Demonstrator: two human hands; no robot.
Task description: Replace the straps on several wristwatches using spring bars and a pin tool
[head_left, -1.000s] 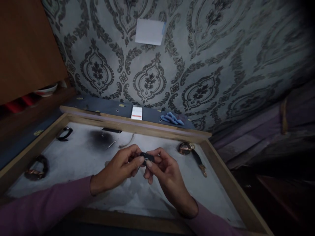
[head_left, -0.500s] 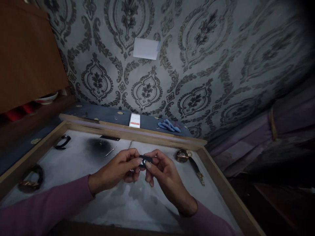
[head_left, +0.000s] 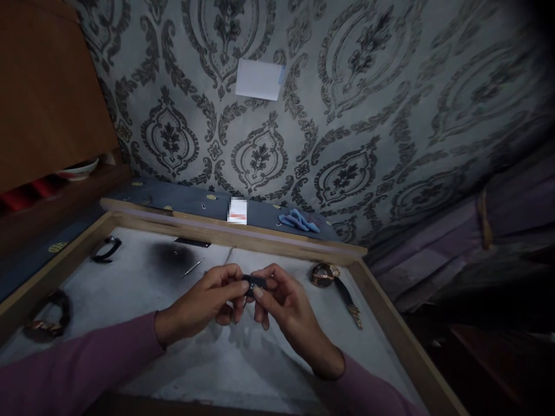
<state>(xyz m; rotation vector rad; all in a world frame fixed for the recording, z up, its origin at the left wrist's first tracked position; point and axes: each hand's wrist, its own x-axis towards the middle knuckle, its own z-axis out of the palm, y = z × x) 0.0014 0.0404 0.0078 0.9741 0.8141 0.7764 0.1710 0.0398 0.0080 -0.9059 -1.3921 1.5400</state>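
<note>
- My left hand (head_left: 199,301): thumb and fingers pinched
- My right hand (head_left: 293,309): pinched too, lower fingers curled
- My forearms (head_left: 95,355) angle inward, thumbs close together

The small held piece (head_left: 259,282) is black, and the sleeves (head_left: 99,349) are plain mauve. The tray (head_left: 392,323) has a pale tan wooden rim; its greyish-white base carries a soft black smudge (head_left: 162,257). On it, the right-hand watch (head_left: 322,276) mixes rose gold with black, the near left watch (head_left: 45,328) shows dark brown and copper tones, and the far left watch (head_left: 114,251) is black. The thin tool (head_left: 193,267) is silver, the flat bar (head_left: 193,242) black. The table (head_left: 186,200) is slate blue with scattered yellow motifs. The crumpled cloth (head_left: 299,220) is bright blue; the little box (head_left: 238,209) is white with a red band. Dark grey damask medallions and leafy scrolls pattern the pale grey wall (head_left: 299,133). The cabinet (head_left: 47,86) is orange-brown, the curtain (head_left: 451,254) dusky purple.
</note>
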